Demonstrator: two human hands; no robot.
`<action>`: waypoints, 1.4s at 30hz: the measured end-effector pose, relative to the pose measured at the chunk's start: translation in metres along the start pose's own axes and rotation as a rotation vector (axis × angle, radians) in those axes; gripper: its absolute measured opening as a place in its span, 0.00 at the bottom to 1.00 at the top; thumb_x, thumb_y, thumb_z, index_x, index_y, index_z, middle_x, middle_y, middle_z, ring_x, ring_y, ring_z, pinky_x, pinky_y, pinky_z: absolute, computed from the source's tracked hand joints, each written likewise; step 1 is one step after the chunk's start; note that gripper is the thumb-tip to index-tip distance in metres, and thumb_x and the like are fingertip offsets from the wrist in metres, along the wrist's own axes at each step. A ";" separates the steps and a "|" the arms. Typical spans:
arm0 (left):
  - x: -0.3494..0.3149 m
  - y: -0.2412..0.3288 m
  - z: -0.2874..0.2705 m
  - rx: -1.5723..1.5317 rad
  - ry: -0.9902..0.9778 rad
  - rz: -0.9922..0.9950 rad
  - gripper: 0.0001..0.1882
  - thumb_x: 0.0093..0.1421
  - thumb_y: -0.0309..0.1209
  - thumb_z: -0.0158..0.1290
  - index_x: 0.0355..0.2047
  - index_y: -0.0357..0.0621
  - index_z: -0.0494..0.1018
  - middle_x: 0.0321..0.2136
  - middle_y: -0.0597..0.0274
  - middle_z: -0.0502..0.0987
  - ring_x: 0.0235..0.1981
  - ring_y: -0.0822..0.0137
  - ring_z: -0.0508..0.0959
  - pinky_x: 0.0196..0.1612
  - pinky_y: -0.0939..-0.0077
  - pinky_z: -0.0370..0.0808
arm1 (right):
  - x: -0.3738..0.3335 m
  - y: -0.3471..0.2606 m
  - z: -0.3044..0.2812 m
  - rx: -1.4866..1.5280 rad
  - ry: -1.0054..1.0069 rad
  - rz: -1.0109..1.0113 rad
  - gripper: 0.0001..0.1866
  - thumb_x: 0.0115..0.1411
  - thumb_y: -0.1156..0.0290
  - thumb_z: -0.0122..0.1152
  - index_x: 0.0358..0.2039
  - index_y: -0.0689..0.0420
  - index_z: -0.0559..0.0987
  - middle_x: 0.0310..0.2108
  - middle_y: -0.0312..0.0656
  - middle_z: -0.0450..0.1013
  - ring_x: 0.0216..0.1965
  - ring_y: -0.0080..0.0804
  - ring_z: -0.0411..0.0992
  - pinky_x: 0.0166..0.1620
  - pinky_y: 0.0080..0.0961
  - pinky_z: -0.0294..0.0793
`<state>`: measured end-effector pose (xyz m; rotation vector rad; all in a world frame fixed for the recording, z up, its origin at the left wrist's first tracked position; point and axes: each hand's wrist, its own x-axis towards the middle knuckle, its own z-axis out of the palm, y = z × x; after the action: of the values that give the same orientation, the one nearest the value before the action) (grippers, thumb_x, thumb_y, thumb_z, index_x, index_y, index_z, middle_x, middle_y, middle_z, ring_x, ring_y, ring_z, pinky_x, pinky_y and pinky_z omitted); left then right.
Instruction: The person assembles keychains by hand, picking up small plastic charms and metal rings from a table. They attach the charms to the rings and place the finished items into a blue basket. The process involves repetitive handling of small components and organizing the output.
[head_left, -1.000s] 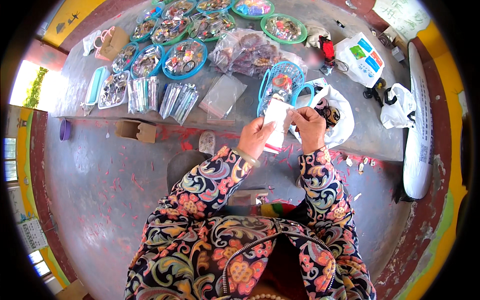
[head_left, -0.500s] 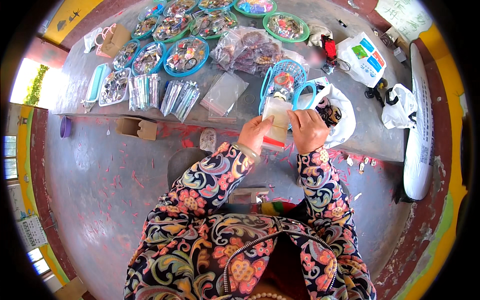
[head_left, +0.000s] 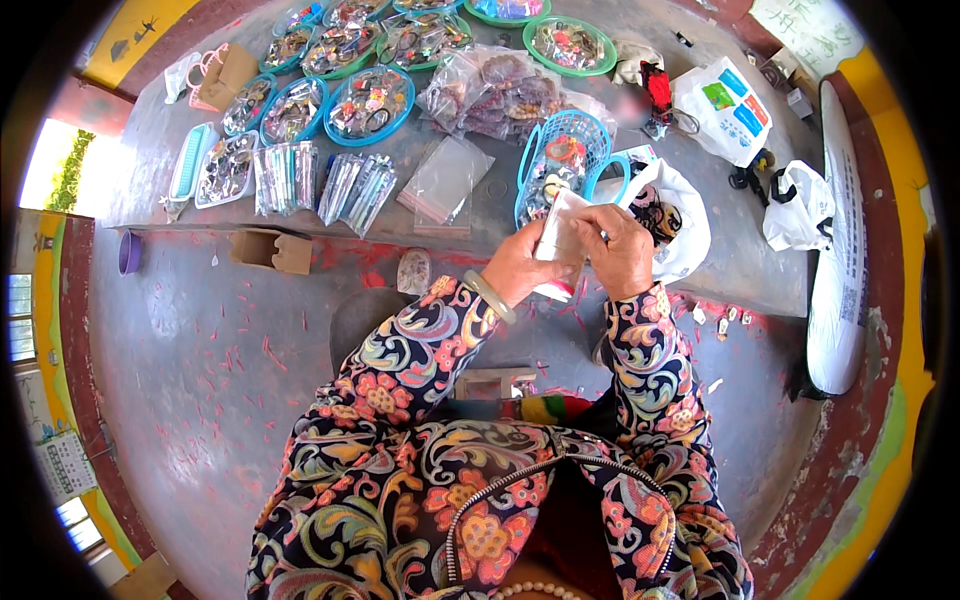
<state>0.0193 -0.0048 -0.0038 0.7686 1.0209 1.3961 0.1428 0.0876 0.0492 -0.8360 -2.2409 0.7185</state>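
Over the table's front edge, my left hand (head_left: 522, 264) grips a small whitish zip-lock bag (head_left: 561, 228), thumb across its face. It may be a stack of bags; red shows at its top and lower edges. My right hand (head_left: 620, 252) is closed at the bag's right side, curled fingers pinching its edge; the fingertips are partly hidden. Just beyond stands a blue plastic basket (head_left: 583, 133) holding small trinkets, among them a red-orange ring-shaped piece. Right of it, a white bag (head_left: 688, 240) with dark cords inside lies open.
Clear zip-lock bags (head_left: 446, 180) lie flat left of the basket, near bundles of pens (head_left: 357, 190). Behind are bagged beads (head_left: 490, 90) and several trinket-filled trays, including a blue one (head_left: 369, 140). A cardboard box (head_left: 270, 251) sits below the table's front edge.
The bag has tilted and turned between my hands, its top leaning right. My right hand has moved slightly down from the top corner to the side, and the fingers have shifted.
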 end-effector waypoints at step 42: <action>0.000 -0.091 -0.178 0.315 0.696 -0.475 0.17 0.47 0.26 0.52 0.39 0.36 0.69 0.32 0.49 0.74 0.32 0.54 0.76 0.32 0.61 0.73 | 0.009 0.025 -0.003 0.629 0.022 0.599 0.07 0.56 0.71 0.50 0.31 0.62 0.72 0.23 0.39 0.73 0.20 0.20 0.72 0.19 0.11 0.62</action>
<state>-0.1050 -0.0354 -0.1576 0.2056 1.8596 1.1016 0.1483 0.1114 0.0375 -1.1636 -1.5648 1.5691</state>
